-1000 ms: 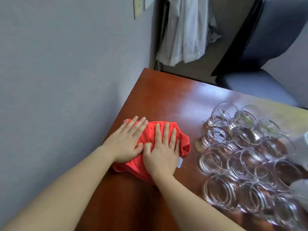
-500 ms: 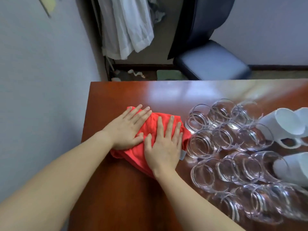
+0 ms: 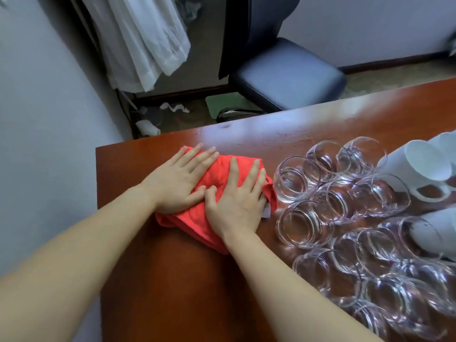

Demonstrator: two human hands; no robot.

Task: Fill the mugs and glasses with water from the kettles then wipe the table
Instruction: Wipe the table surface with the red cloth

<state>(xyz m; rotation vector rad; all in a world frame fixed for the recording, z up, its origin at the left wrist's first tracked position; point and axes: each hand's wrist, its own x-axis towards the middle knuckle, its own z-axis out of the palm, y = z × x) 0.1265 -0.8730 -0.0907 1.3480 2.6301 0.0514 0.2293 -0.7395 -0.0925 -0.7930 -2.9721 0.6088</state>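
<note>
A crumpled red cloth (image 3: 217, 174) lies on the reddish-brown wooden table (image 3: 172, 280) near its far left corner. My left hand (image 3: 180, 181) presses flat on the cloth's left part, fingers spread. My right hand (image 3: 237, 201) presses flat on its right part, right beside the nearest glass. Several clear glasses (image 3: 303, 223) stand packed together to the right of the cloth. White mugs (image 3: 424, 169) stand behind them at the right edge. No kettle is in view.
The table's left edge runs along a grey wall (image 3: 44, 144). Beyond the far edge stand a dark padded chair (image 3: 286, 72) and hanging white garments (image 3: 143, 40). Small bits of litter lie on the floor.
Both hands have slid the red cloth toward the table's far edge and to the right, closer to the glasses. My view has swung, bringing the mugs and chair into sight.
</note>
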